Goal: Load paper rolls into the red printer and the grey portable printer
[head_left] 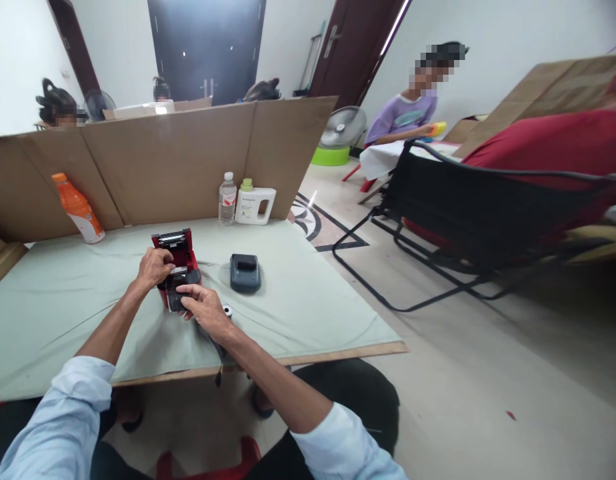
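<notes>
Red printer (177, 268), lid open (upright), on green cloth near edge.

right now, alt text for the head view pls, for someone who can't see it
A person's left hand and right hand hold a small red device with its lid open, on a table covered in pale green cloth. A dark grey device lies beside it; an orange bottle, a water bottle and a white jug stand against a cardboard screen.
</notes>
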Demonstrator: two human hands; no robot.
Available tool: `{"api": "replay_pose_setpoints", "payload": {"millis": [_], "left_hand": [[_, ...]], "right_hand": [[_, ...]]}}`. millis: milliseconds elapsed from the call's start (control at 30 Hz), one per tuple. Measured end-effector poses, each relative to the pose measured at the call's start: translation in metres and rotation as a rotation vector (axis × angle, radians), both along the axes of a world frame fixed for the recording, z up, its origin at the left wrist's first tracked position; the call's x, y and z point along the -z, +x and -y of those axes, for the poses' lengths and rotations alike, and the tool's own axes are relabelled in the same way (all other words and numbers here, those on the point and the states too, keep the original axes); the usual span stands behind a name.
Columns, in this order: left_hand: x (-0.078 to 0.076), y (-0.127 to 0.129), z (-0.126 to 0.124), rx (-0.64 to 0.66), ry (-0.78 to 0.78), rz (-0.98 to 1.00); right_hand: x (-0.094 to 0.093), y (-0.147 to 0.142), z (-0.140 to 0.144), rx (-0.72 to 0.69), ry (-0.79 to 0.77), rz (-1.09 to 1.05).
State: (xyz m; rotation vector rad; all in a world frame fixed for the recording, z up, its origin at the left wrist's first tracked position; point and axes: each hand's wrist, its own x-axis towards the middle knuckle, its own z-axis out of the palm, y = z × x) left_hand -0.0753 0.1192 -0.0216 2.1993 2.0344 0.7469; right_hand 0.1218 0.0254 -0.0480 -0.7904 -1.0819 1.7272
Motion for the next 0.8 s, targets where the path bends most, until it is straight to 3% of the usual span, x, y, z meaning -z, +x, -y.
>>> {"api": "replay_pose_setpoints", "payload": {"millis": [167,367,467,667,800], "left_hand": [[-0.008,-0.012,0.0,-0.203,0.289,0.214],[-0.017,-0.019,-0.024,-0.009,0.148,0.599],[-0.015,-0.02,-0.008,0.076,0.154,0.543],[-0.002,-0.027,0.063,0.273,0.115,0.298],[0.005,-0.03,0.082,0.359,0.101,0.178]], "right_hand": [[0.002,0.001,0.001,-0.019,0.01,-0.009],[0.0,0.003,0.004,-0.027,0.012,0.011],[0.002,0.004,0.005,-0.044,0.019,0.014],[0.01,0.007,0.008,-0.063,0.018,0.004],[0.013,0.009,0.009,-0.064,0.013,0.005]]}}
